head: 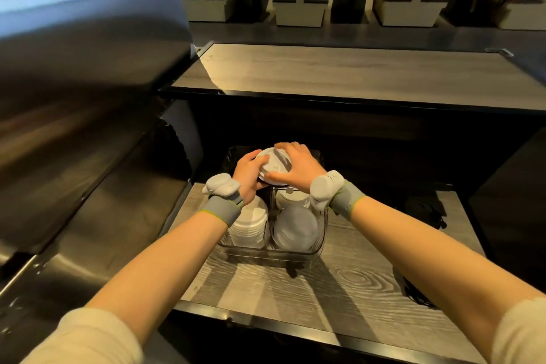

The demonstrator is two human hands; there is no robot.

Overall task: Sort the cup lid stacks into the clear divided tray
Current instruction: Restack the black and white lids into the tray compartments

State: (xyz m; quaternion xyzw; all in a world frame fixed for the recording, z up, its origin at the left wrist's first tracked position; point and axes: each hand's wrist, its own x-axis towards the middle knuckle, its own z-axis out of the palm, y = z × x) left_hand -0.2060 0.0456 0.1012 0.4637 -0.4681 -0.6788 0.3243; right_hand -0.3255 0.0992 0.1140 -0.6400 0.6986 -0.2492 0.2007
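A clear divided tray stands on a low wood-grain shelf. Its near left compartment holds a stack of white lids. The near right compartment holds another white lid stack, leaning on its side. Over the tray's far part, both hands grip one stack of white cup lids. My left hand clasps its left side, and my right hand covers its top and right side. What lies beneath this stack is hidden by the hands.
The wood-grain shelf extends to the right and front of the tray. A dark object with cords lies at the shelf's right. A higher counter runs behind. Stainless steel surfaces fill the left.
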